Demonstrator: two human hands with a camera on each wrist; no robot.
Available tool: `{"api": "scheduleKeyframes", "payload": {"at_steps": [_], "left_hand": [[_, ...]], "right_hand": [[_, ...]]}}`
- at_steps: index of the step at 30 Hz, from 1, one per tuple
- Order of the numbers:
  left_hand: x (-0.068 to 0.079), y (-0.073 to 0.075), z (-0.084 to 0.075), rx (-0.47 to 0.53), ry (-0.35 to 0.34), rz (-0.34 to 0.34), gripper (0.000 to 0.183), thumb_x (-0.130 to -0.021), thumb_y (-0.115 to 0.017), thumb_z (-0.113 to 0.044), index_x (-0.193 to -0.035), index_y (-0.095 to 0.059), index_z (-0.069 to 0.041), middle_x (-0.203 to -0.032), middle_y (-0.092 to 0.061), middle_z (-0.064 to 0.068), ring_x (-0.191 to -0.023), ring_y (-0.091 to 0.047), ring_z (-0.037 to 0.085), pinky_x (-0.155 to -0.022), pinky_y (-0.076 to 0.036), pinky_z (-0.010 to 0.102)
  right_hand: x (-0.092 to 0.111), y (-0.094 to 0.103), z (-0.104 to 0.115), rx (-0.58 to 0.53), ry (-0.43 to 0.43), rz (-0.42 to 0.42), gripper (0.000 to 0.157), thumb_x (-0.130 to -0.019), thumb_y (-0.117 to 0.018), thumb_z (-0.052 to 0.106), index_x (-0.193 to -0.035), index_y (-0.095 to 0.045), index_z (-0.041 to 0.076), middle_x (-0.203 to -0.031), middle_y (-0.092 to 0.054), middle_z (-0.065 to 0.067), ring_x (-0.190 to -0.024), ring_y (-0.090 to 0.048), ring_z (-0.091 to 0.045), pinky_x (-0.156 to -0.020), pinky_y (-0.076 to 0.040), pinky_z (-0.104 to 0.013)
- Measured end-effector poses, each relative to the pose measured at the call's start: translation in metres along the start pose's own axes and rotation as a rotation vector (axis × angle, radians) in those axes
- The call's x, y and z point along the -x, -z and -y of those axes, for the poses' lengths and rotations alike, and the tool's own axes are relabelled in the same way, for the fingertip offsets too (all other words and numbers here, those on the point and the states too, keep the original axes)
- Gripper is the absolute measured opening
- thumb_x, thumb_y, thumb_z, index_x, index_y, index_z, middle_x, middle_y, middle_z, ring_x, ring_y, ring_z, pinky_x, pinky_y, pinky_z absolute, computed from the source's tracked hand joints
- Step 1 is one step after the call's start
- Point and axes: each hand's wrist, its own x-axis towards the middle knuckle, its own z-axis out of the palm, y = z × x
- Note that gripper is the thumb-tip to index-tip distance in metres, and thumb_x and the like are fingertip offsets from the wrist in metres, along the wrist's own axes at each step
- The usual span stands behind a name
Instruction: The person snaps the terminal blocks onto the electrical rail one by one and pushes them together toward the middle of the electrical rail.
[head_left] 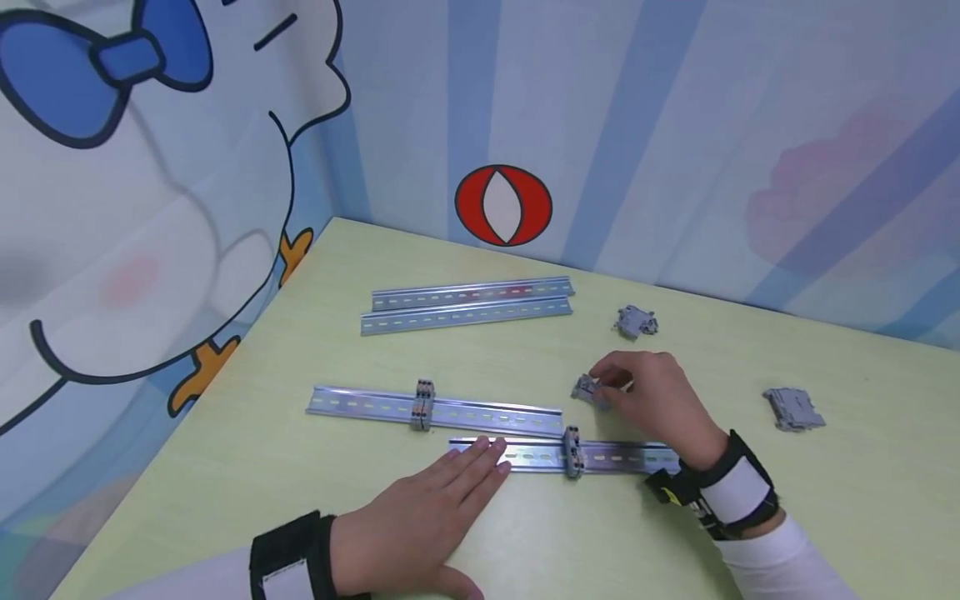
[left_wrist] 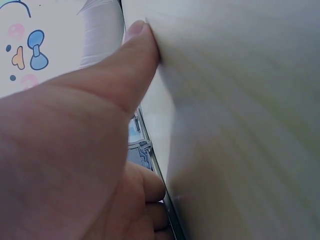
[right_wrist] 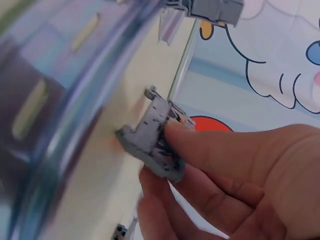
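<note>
My right hand (head_left: 660, 404) pinches a grey terminal block (head_left: 585, 388) between thumb and fingers, just behind the near DIN rail (head_left: 534, 457). In the right wrist view, this terminal block (right_wrist: 150, 131) is tilted and apart from the rail's edge. My left hand (head_left: 423, 521) lies flat, its straight fingertips resting on the near rail's left end. One terminal block (head_left: 573, 452) sits across the near rail, right of those fingertips. Behind it lies a second DIN rail (head_left: 495, 414), with terminal blocks (head_left: 422, 406) mounted near its middle.
Two more DIN rails (head_left: 465, 318) lie side by side farther back. A loose grey terminal block piece (head_left: 636, 322) lies beyond my right hand, and another grey piece (head_left: 793, 409) lies to its right. Printed walls border the table (head_left: 885, 500) at the back and left.
</note>
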Motion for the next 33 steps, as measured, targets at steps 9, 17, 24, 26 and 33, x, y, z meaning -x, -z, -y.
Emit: {"api": "scheduleKeyframes", "payload": {"at_steps": [9, 17, 24, 26, 33], "left_hand": [[0.002, -0.001, -0.001, -0.035, -0.013, -0.026, 0.113, -0.077, -0.045, -0.082, -0.157, -0.017, -0.008, -0.167, -0.008, 0.011, -0.153, -0.007, 0.026, -0.121, -0.025, 0.042], [-0.007, -0.002, -0.002, -0.086, -0.012, -0.080, 0.116, -0.076, -0.044, -0.084, -0.157, -0.019, -0.005, -0.166, -0.010, 0.014, -0.153, -0.008, 0.028, -0.121, -0.026, 0.043], [-0.005, -0.002, -0.003, -0.063, -0.002, -0.062, 0.115, -0.076, -0.046, -0.083, -0.156, -0.020, -0.005, -0.166, -0.010, 0.014, -0.153, -0.008, 0.028, -0.121, -0.026, 0.043], [-0.002, -0.002, -0.004, -0.058, 0.000, -0.062, 0.115, -0.076, -0.046, -0.083, -0.156, -0.020, -0.004, -0.166, -0.010, 0.015, -0.153, -0.008, 0.029, -0.121, -0.026, 0.043], [0.001, 0.000, -0.004, -0.021, 0.004, -0.041, 0.114, -0.077, -0.045, -0.082, -0.157, -0.017, -0.005, -0.167, -0.007, 0.014, -0.153, -0.006, 0.028, -0.121, -0.025, 0.045]], "right_hand": [[0.016, 0.015, 0.000, -0.033, -0.031, 0.081, 0.035, -0.084, -0.072, 0.002, -0.119, -0.070, 0.004, -0.086, -0.076, -0.011, -0.071, -0.072, -0.018, -0.060, -0.055, -0.027], [0.038, 0.046, -0.006, 0.022, -0.088, 0.062, 0.020, -0.085, -0.072, 0.009, -0.105, -0.074, 0.007, -0.083, -0.077, -0.009, -0.071, -0.073, -0.021, -0.057, -0.055, -0.028], [0.063, 0.062, -0.023, 0.010, -0.218, 0.207, 0.023, -0.085, -0.073, 0.014, -0.104, -0.069, 0.002, -0.084, -0.076, -0.009, -0.063, -0.070, -0.012, -0.054, -0.053, -0.029], [0.069, 0.065, -0.031, 0.000, -0.253, 0.261, 0.026, -0.084, -0.074, 0.015, -0.105, -0.068, 0.000, -0.084, -0.076, -0.009, -0.061, -0.070, -0.011, -0.054, -0.053, -0.029], [0.082, 0.069, -0.052, -0.028, -0.314, 0.333, 0.027, -0.083, -0.075, 0.014, -0.102, -0.067, -0.004, -0.081, -0.075, -0.007, -0.058, -0.071, -0.013, -0.054, -0.057, -0.028]]}}
